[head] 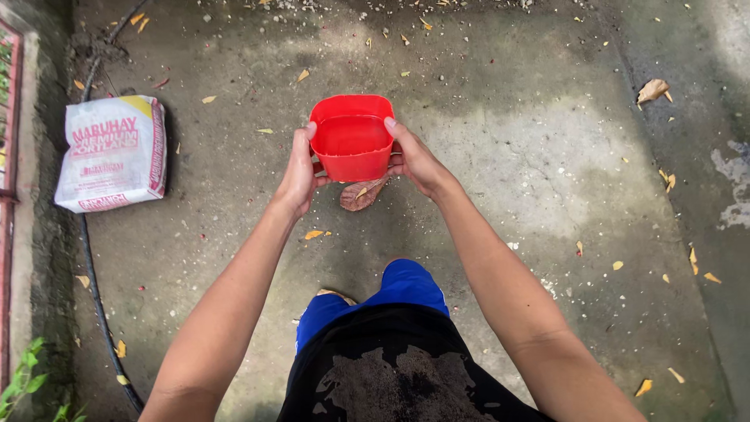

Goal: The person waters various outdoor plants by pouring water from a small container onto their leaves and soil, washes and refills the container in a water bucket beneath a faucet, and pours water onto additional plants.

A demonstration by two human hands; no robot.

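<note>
- Water nearly fills red tub (352, 144); judged heavy, sloshy, thin flexible plastic.
- Left hand (299, 172) and right hand (414, 160) clasp opposite walls, fingers wrapped; keep level.

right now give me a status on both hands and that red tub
Left hand and right hand grip red tub by its sides. Tub upright, liquid inside. Brown leaf on concrete below.

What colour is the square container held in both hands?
Bright red container, inside and out, seen in the head view.
</note>
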